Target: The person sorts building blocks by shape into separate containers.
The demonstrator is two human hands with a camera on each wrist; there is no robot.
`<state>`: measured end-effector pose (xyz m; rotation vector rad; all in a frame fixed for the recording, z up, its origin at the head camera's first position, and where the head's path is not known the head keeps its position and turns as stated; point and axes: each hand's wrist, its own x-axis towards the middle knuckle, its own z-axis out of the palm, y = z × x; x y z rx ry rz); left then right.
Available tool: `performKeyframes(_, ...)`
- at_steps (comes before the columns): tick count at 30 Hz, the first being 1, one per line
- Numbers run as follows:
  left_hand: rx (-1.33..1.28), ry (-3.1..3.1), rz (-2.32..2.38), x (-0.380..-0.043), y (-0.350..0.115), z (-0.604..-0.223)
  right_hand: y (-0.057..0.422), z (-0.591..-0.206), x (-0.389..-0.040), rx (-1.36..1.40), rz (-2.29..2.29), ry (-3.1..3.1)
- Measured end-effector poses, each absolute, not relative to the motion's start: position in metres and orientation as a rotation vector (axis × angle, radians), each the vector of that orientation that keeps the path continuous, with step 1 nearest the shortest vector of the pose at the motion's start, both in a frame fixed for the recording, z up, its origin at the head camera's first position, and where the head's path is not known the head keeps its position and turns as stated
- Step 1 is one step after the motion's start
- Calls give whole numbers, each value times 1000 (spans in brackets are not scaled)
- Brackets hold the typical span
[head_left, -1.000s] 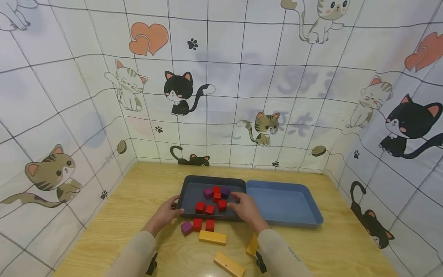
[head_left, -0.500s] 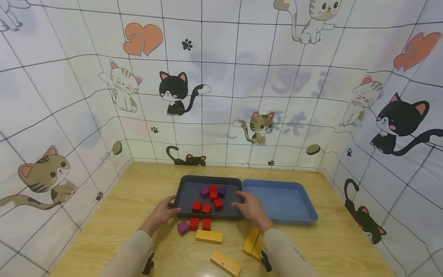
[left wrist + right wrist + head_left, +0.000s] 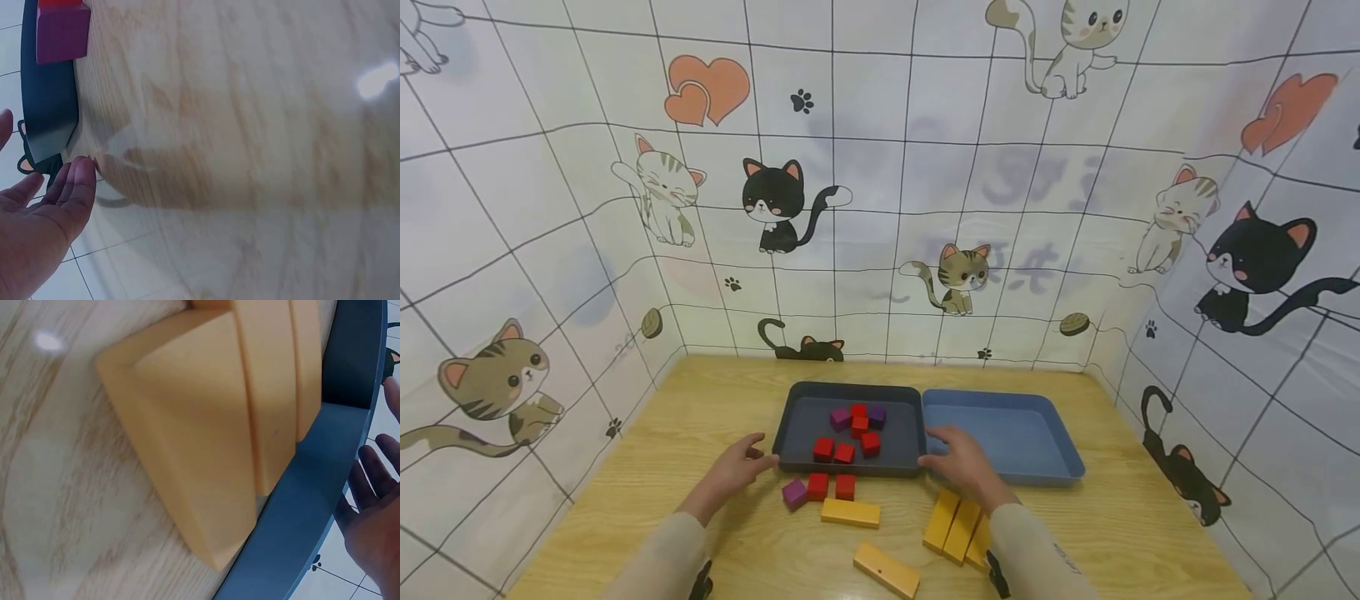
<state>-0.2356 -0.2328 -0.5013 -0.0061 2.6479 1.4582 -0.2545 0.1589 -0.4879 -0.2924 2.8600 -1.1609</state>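
Note:
My left hand (image 3: 730, 469) hovers beside the left front corner of a dark grey tray (image 3: 895, 458), fingers loosely bent around nothing. In the left wrist view those fingers (image 3: 78, 187) are just short of the tray's corner. At the tray's right edge is my right hand (image 3: 966, 465), relaxed, overlapping the near left of a blue tray (image 3: 1022, 433). Its fingers (image 3: 375, 469) hold nothing in the right wrist view. Inside the dark tray lie several red cubes (image 3: 870, 444) and two purple cubes (image 3: 839, 419).
Before the dark tray are two red cubes (image 3: 845, 487) and a purple cube (image 3: 795, 494). Two yellow bars (image 3: 850, 513) lie apart nearer me; several more yellow bars (image 3: 942, 521) lie side by side by the right forearm. A cat-print sheet (image 3: 880, 208) encloses the table.
My left hand has come away from the dark tray's left edge, moving left and nearer. My right hand has shifted right, from over the dark tray to its right edge. The cubes stay put.

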Motion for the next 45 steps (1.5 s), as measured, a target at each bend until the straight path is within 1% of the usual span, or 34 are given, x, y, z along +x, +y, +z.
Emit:
performKeyframes(9, 60, 2594, 1486, -218, -232, -493, 162, -492, -254, -305, -1145, 2826)
performKeyframes(23, 20, 2683, 1374, -204, -218, -491, 163, -491, -256, -294, -1155, 2790)
performKeyframes(36, 108, 2727, 1354, -202, -209, -506, 165, -496, -259, -334, -1141, 2791)
performKeyframes(45, 153, 2748, 1358, -199, -201, -512, 165, -501, -260, -307, -1169, 2772)
